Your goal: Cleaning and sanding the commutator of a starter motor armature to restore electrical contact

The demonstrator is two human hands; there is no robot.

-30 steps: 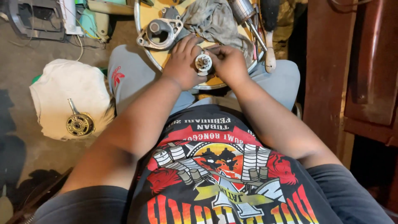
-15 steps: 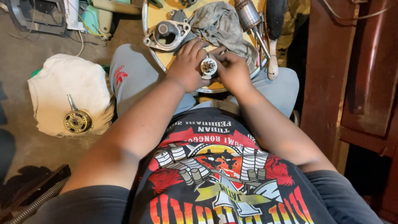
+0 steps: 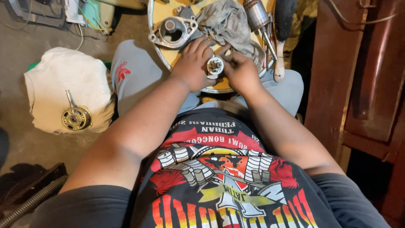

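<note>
In the head view, a round yellow tray (image 3: 159, 17) with a shiny rim is resting across the person's knees at twelve o'clock, carrying a grey metal housing (image 3: 173, 31) at its eleven o'clock side, a crumpled grey rag (image 3: 228, 21) at its middle, and a drill chuck (image 3: 256, 14) with a wooden-handled tool (image 3: 279, 63) lying toward two o'clock. At nine o'clock, a white cloth bundle (image 3: 55, 84) is sitting on the concrete floor with a brass-coloured wound rotor (image 3: 76, 118) lying on it; a ribbed hose (image 3: 29, 202) is trailing at seven o'clock, and a dark red wooden cabinet (image 3: 358, 84) is standing at three o'clock. The left hand (image 3: 192, 63) is curling around a small round metal part (image 3: 215, 66), fingers partly closed against its left side, while the right hand (image 3: 240, 69) is pinching it from the right. The part is sitting between both hands just above the tray's near rim, pale silver with a dark hollow centre and toothed edge facing up.
</note>
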